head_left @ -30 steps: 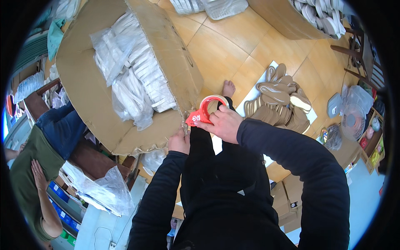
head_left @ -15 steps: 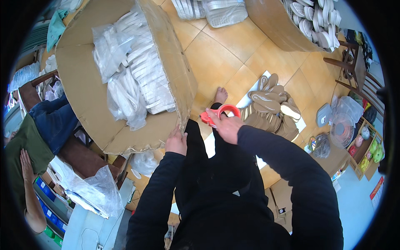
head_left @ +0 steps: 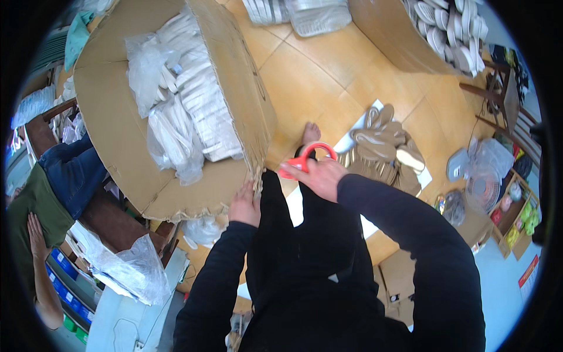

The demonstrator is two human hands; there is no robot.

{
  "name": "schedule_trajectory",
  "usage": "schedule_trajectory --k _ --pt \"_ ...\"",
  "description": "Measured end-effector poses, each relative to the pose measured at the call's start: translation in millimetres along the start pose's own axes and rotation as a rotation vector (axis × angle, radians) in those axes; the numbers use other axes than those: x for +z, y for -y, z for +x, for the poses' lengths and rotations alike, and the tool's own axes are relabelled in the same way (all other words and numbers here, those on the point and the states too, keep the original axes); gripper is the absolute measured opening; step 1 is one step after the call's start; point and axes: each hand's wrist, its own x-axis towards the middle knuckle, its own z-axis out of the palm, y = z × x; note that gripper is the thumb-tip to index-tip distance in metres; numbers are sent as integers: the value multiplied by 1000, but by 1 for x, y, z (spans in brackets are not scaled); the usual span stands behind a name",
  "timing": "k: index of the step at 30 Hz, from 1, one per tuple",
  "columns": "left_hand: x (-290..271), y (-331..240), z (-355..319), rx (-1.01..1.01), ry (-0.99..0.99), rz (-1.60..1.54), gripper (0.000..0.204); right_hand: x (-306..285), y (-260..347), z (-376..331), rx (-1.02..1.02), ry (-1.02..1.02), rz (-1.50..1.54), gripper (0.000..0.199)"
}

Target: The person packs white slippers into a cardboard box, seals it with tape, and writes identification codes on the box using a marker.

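Observation:
A large open cardboard box [head_left: 176, 202] stands at the left, holding clear plastic bags of white shoe soles [head_left: 202, 88]. My left hand [head_left: 244, 206] is at its near right corner, fingers over the torn rim. In my right hand [head_left: 324, 178] is a red tape dispenser [head_left: 319, 148] with a round ring, held above my lap; part of it is hidden by the fingers. Beyond that hand, a pile of brown shoe soles [head_left: 378, 144] lies on a white sheet [head_left: 346, 141] on the floor.
Another cardboard box [head_left: 399, 44] of white soles stands at the far right. Bagged soles [head_left: 319, 17] lie on the tiles at the back. A fan [head_left: 482, 190] and a wooden chair [head_left: 498, 97] are at the right. At the left edge is another person [head_left: 44, 199].
My right hand and the red tape dispenser have shifted slightly, and the ring is tilted differently. My left hand has slid a little down and left at the box's corner.

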Motion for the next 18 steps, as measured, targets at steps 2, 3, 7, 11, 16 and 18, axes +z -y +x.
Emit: schedule_trajectory --k 2,3,7,11,16,18 --pt "3 1 -1 37 -25 27 52 27 -20 2 38 -216 -27 66" --pt "6 1 -1 32 -34 19 52 37 -26 15 11 -244 -5 65" --pt "15 5 -9 -68 -33 -11 54 55 -1 112 -35 -20 223 51" --pt "17 12 -11 74 -132 -36 52 61 6 139 -185 -133 -33 42" --pt "9 7 10 -45 -38 -62 48 30 -34 18 -65 -96 -27 66" --pt "6 1 23 -69 -8 15 50 2 -48 -28 241 207 97 71"
